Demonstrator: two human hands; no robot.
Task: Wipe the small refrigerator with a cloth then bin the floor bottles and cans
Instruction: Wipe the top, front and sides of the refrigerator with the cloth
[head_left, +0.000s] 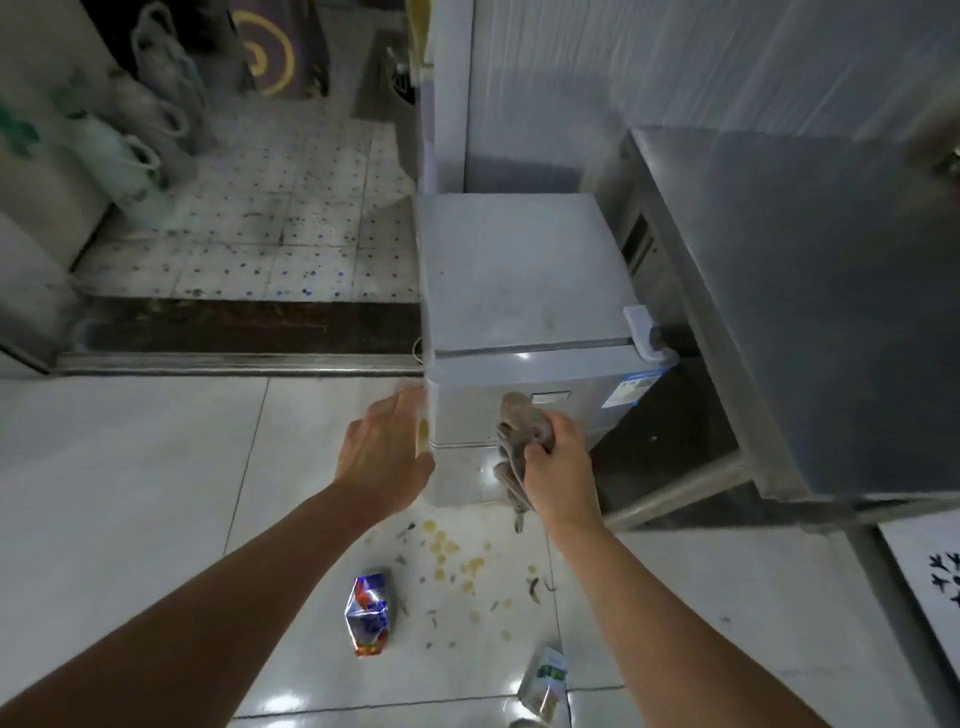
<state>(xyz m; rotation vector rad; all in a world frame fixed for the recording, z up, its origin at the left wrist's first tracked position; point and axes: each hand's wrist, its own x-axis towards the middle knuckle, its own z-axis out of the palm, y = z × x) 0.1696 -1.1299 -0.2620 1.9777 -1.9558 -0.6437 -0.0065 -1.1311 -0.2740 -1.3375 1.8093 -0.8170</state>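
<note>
Right hand (558, 467), crumpled brown cloth (519, 441) against glossy boxy refrigerator (519, 291)

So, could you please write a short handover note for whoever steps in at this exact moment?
Left hand rests on the small refrigerator's front left edge. Right hand grips the cloth against the fridge front.
Wiping is under way; how much is done cannot be told.
Crushed can and bottle lie on the floor among scattered scraps.
Left: finish wiping, then bin the can and bottle. No bin is in view.
</note>
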